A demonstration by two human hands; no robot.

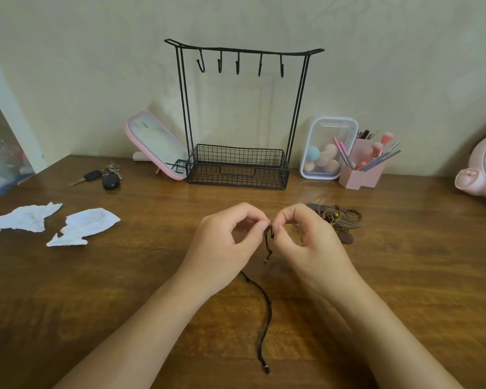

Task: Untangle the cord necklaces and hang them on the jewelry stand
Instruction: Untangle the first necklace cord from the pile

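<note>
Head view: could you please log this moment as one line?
left hand: pinches cord necklace | right hand: pinches it | jewelry stand: hooks bare

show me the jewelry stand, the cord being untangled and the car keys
jewelry stand (205, 174), head view, front wall of its wire basket
cord necklace (268, 237), head view, the knotted upper stretch
car keys (110, 181), head view, the round black fob

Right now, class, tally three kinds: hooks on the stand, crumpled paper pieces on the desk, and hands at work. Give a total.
Hooks on the jewelry stand: 5
Crumpled paper pieces: 2
Hands pinching the cord: 2, left hand and right hand
Total: 9
</note>
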